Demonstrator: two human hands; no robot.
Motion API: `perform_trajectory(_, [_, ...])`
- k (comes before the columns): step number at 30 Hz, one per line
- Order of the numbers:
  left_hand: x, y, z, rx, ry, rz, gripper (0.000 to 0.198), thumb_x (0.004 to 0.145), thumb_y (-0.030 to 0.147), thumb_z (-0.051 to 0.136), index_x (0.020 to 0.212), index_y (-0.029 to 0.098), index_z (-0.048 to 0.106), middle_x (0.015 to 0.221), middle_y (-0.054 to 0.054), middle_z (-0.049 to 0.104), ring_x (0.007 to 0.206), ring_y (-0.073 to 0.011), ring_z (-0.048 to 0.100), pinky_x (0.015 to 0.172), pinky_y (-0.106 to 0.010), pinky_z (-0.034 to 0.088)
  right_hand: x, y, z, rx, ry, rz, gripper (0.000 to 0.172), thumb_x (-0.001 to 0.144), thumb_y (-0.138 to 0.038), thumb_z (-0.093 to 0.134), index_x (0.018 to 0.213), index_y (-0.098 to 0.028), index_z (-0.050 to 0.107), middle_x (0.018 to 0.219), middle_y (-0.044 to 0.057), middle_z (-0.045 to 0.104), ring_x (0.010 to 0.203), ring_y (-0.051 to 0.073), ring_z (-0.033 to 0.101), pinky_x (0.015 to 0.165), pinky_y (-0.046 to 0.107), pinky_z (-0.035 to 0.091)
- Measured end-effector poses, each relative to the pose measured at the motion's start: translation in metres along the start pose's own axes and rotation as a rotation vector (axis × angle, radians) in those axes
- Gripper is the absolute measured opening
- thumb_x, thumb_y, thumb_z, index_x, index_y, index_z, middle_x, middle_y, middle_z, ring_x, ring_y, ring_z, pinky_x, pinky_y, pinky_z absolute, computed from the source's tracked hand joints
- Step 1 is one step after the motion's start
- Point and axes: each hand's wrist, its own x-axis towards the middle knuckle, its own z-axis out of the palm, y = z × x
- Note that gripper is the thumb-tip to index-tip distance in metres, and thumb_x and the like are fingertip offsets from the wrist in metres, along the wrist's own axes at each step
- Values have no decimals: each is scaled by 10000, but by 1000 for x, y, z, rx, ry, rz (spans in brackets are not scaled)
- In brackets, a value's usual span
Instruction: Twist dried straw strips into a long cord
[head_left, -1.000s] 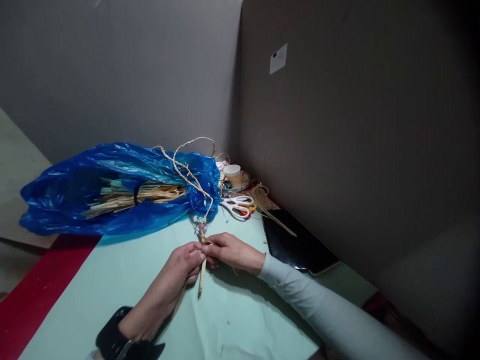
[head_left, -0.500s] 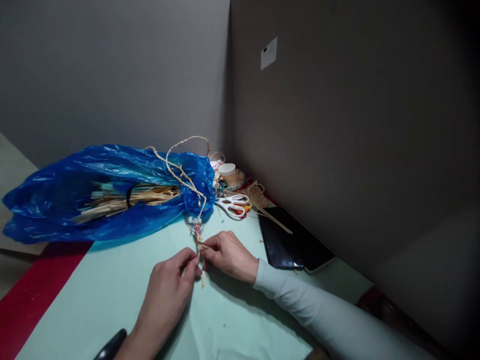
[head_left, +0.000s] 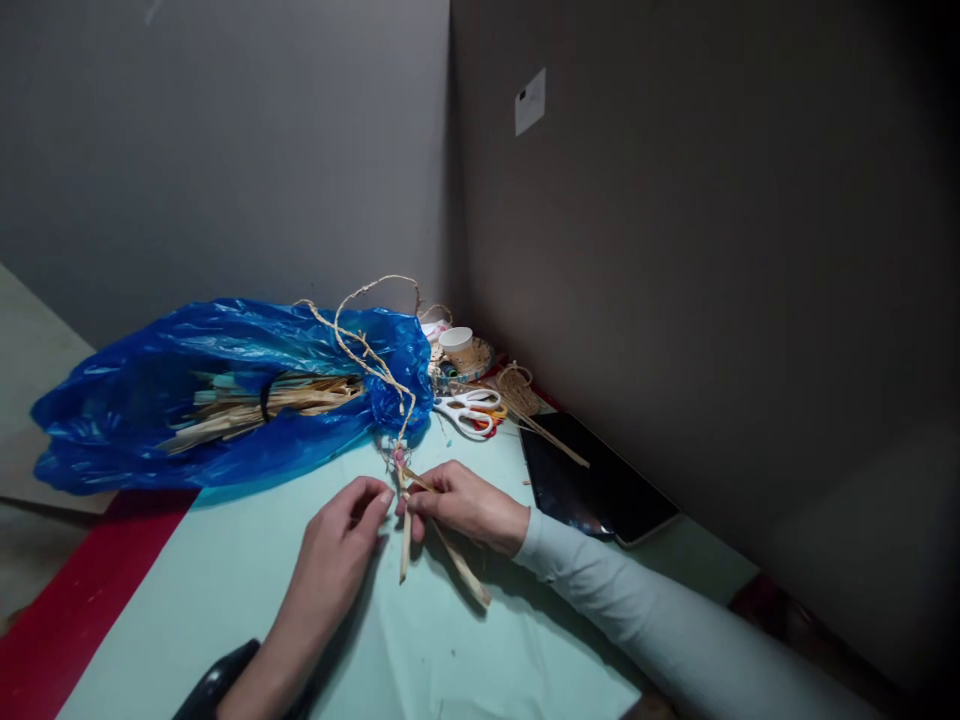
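Observation:
A thin twisted cord of pale dry straw (head_left: 387, 376) runs over a blue plastic bag and down onto the pale green table cover. My right hand (head_left: 465, 505) is closed, pinching the straw strips at the cord's near end. Two loose strip ends (head_left: 466, 578) stick out below its fingers, spread apart. Just left of the cord, my left hand (head_left: 345, 525) has thumb and index finger pressed together; whether anything thin is between them is hidden. A pink piece (head_left: 400, 458) sits on the cord just beyond my fingers.
The blue bag (head_left: 225, 330) holds a bundle of dry straw (head_left: 315, 393) with a black tie. White scissors (head_left: 466, 410), a paper cup (head_left: 457, 346), a coil of cord (head_left: 516, 385) and a black tablet (head_left: 592, 480) lie toward the corner. Grey partitions (head_left: 675, 250) stand behind.
My left fingers have moved slightly left, off the cord. Below my right hand, the strip ends are now spread, with one pointing down to the right. The view has shifted slightly.

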Motion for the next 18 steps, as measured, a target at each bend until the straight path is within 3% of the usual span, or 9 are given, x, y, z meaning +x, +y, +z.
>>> perform_trajectory(3, [14, -9, 2, -449, -306, -200, 246, 740, 380, 674, 859, 177, 603, 599, -8, 613, 568, -157, 556, 568, -254, 417, 6, 7, 1, 121, -109, 20, 265, 879, -208, 499, 661, -104, 607, 589, 15, 601, 497, 81, 474, 534, 191, 356])
perform_trajectory(6, [19, -19, 9, -584, -417, -268, 284, 742, 369, 698, 888, 164, 568, 533, 47, 531, 405, -46, 304, 410, -178, 197, 9, 11, -1, 99, -125, 27, 200, 887, -166, 470, 767, -106, 619, 633, 7, 613, 509, 72, 466, 534, 178, 352])
perform_trajectory(8, [18, -20, 11, -572, -407, -267, 276, 755, 365, 690, 880, 161, 553, 531, 48, 531, 403, -24, 197, 404, -179, 107, 6, 6, -5, -44, -127, 41, 188, 889, -158, 470, 819, -106, 636, 627, -6, 602, 490, 64, 410, 504, 176, 317])
perform_trajectory(12, [14, -14, 11, -490, -340, -275, 280, 745, 400, 673, 839, 174, 540, 523, 33, 554, 379, -18, 192, 387, -189, 91, -6, -15, -15, -400, -153, -9, 210, 888, -164, 487, 830, -109, 682, 652, 8, 643, 531, 84, 439, 541, 196, 329])
perform_trajectory(15, [12, -13, 12, -464, -276, -307, 288, 691, 405, 702, 797, 171, 573, 447, 83, 457, 343, -20, 218, 367, -187, 97, -15, -28, -19, -684, -39, -101, 250, 891, -221, 521, 721, -118, 671, 640, 26, 651, 568, 103, 481, 567, 218, 310])
perform_trajectory(18, [11, -17, 16, -461, -211, -323, 296, 624, 411, 719, 624, 157, 567, 394, 85, 413, 309, -8, 214, 352, -190, 81, -22, -31, -14, -832, 72, -116, 260, 883, -248, 522, 677, -130, 629, 639, 41, 645, 581, 117, 508, 559, 237, 277])
